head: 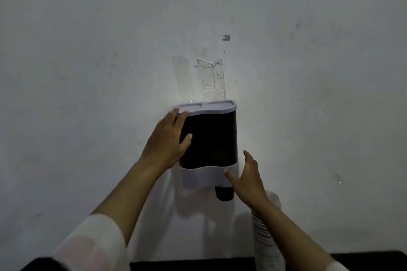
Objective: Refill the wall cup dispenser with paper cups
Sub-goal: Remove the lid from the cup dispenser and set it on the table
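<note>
Overhead, scuffed white wall bears peeling tape; left hand spread on dispenser.

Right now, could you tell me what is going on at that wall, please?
A person is working on the cup dispenser mounted on the wall. The left hand rests against its upper left side, fingers at the lid. The right hand touches its pale lower right edge. A stack of paper cups waits below.

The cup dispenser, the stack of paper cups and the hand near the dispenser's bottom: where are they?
cup dispenser [211, 138], head view, dark front panel.
stack of paper cups [266, 237], head view, ribbed side of the stack.
right hand [248, 179], head view, back of the hand.
</note>
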